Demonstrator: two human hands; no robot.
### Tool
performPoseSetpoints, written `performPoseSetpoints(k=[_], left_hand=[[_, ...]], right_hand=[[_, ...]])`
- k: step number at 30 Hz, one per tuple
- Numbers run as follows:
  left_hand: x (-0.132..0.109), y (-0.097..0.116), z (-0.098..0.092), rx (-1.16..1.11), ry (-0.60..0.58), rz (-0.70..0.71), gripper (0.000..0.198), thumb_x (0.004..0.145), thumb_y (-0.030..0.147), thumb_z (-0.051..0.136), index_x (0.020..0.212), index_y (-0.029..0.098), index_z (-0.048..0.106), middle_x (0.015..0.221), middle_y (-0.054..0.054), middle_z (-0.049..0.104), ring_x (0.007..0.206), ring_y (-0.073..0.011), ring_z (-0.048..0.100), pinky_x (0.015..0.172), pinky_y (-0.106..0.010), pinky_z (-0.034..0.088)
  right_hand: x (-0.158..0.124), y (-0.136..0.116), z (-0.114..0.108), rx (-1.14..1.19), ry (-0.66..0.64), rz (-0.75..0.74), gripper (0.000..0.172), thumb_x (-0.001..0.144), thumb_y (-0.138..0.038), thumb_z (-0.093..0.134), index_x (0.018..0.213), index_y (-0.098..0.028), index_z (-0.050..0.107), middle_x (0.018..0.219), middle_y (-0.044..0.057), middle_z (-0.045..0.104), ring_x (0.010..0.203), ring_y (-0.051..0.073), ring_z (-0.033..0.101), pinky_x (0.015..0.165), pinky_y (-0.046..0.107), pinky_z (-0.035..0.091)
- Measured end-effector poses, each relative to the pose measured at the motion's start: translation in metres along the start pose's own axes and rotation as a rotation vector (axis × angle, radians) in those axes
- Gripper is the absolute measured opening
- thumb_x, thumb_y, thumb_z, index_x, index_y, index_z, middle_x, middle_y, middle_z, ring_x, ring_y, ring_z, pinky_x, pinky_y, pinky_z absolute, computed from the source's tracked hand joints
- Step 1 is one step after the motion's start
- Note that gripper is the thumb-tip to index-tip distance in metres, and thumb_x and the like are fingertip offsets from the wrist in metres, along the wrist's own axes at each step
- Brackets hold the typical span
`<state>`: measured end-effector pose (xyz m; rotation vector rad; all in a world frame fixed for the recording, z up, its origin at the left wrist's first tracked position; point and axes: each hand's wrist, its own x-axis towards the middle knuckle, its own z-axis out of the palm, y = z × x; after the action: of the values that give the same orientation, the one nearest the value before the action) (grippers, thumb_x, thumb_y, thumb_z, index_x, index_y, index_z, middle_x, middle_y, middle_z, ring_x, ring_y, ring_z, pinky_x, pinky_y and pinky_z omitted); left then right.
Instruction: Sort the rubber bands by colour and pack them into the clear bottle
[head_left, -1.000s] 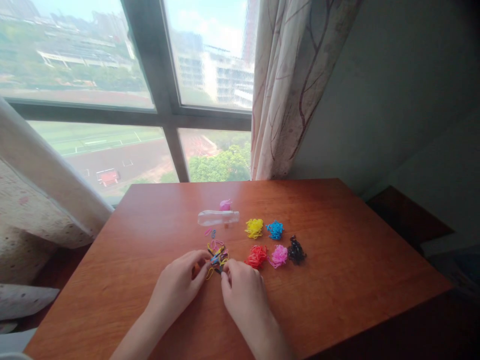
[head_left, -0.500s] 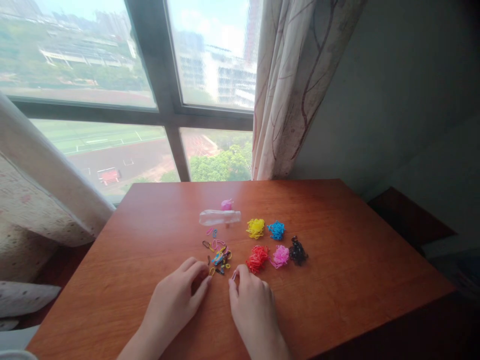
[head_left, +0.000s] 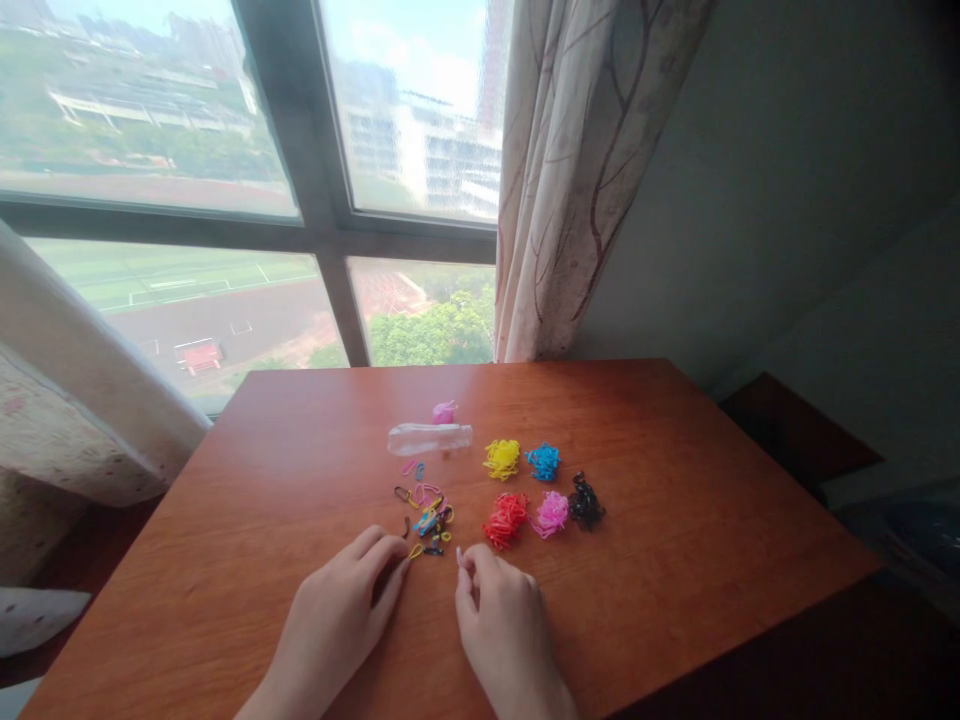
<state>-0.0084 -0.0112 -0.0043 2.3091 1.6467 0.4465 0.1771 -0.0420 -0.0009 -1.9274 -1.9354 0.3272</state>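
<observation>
From my remote place, through the head camera, I see 2 hands low over the wooden tabletop (head_left: 637,600). The right hand (head_left: 502,610) is closed at its fingertips and grips a pale pink loop (head_left: 460,557), which points up from between thumb and index finger. The left hand (head_left: 337,595) has its fingertips drawn near together, just beside a yellow loop (head_left: 416,551); whether it grips this loop, I cannot tell. Beyond the hands, near the middle, lies a mixed heap (head_left: 431,520) of small loops in several colours, with some loose around it. To the right of this heap I count 5 piles: the red pile (head_left: 506,520), the pink pile (head_left: 553,514) and the black pile (head_left: 586,502) in the nearer row, the yellow pile (head_left: 502,459) and the blue pile (head_left: 544,462) behind. Beyond the mixed heap a clear container (head_left: 429,438) lies on its side, with a pink object (head_left: 444,411) just behind.
</observation>
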Motion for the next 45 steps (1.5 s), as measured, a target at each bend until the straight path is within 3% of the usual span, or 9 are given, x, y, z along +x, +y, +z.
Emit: performPoseSetpoints(k=[5, 9, 12, 16, 25, 31, 39, 45], left_hand=[[0.000, -0.006, 0.003, -0.013, 0.078, 0.033, 0.021, 0.094, 0.034, 0.045, 0.086, 0.029, 0.064, 0.086, 0.004, 0.067, 0.072, -0.0143, 0.068, 0.061, -0.022, 0.047], [0.002, -0.008, 0.003, -0.052, 0.102, 0.026, 0.021, 0.093, 0.037, 0.046, 0.086, 0.028, 0.063, 0.086, 0.004, 0.067, 0.069, -0.0133, 0.068, 0.060, -0.021, 0.048], [0.003, -0.010, 0.003, -0.076, 0.091, 0.005, 0.022, 0.093, 0.037, 0.045, 0.086, 0.027, 0.062, 0.085, 0.003, 0.067, 0.069, -0.0128, 0.067, 0.061, -0.021, 0.049], [0.003, -0.011, 0.002, -0.095, 0.078, 0.000, 0.023, 0.094, 0.039, 0.044, 0.086, 0.026, 0.062, 0.084, 0.003, 0.067, 0.068, -0.0125, 0.067, 0.061, -0.020, 0.049], [0.004, -0.011, 0.002, -0.083, 0.077, -0.006, 0.024, 0.093, 0.040, 0.045, 0.087, 0.026, 0.063, 0.085, 0.003, 0.068, 0.069, -0.0128, 0.067, 0.061, -0.020, 0.049], [0.003, -0.007, -0.001, -0.146, 0.106, 0.010, 0.020, 0.093, 0.037, 0.047, 0.086, 0.026, 0.063, 0.084, 0.003, 0.068, 0.067, -0.0123, 0.065, 0.062, -0.020, 0.050], [0.007, -0.008, -0.002, -0.246, 0.112, 0.031, 0.017, 0.093, 0.032, 0.049, 0.087, 0.023, 0.063, 0.080, 0.001, 0.065, 0.067, -0.0128, 0.061, 0.065, -0.022, 0.049], [0.023, 0.018, -0.008, -0.255, 0.042, 0.092, 0.021, 0.095, 0.032, 0.046, 0.089, 0.022, 0.063, 0.079, 0.000, 0.063, 0.059, -0.0112, 0.056, 0.058, -0.021, 0.045]], right_hand=[[-0.003, 0.034, -0.021, 0.172, 0.143, -0.034, 0.016, 0.093, -0.020, 0.049, 0.082, -0.023, 0.060, 0.065, -0.002, 0.067, 0.057, 0.014, 0.064, 0.055, 0.024, 0.031], [0.002, 0.075, -0.046, 0.087, 0.279, 0.002, 0.018, 0.095, -0.026, 0.046, 0.085, -0.022, 0.061, 0.065, -0.001, 0.067, 0.054, 0.015, 0.062, 0.056, 0.025, 0.032], [0.009, 0.099, -0.057, 0.012, 0.310, 0.025, 0.019, 0.095, -0.027, 0.046, 0.085, -0.022, 0.062, 0.068, 0.001, 0.069, 0.057, 0.016, 0.063, 0.057, 0.025, 0.033], [0.016, 0.111, -0.058, -0.037, 0.288, 0.032, 0.020, 0.095, -0.027, 0.046, 0.085, -0.023, 0.063, 0.068, 0.001, 0.069, 0.060, 0.017, 0.064, 0.057, 0.025, 0.033], [0.022, 0.110, -0.054, -0.104, 0.268, 0.004, 0.020, 0.095, -0.025, 0.046, 0.089, -0.022, 0.064, 0.072, 0.001, 0.071, 0.061, 0.018, 0.065, 0.056, 0.026, 0.033], [0.015, 0.104, -0.058, 0.007, 0.278, -0.007, 0.021, 0.096, -0.027, 0.046, 0.090, -0.021, 0.065, 0.072, 0.003, 0.071, 0.058, 0.015, 0.064, 0.058, 0.024, 0.038], [-0.002, 0.062, -0.026, 0.193, 0.139, -0.104, 0.019, 0.093, -0.017, 0.046, 0.089, -0.022, 0.064, 0.072, 0.000, 0.068, 0.063, 0.014, 0.065, 0.061, 0.022, 0.039], [-0.011, 0.040, -0.009, 0.234, 0.023, -0.118, 0.017, 0.089, -0.013, 0.048, 0.085, -0.023, 0.061, 0.073, -0.002, 0.067, 0.067, 0.015, 0.063, 0.062, 0.023, 0.035]])
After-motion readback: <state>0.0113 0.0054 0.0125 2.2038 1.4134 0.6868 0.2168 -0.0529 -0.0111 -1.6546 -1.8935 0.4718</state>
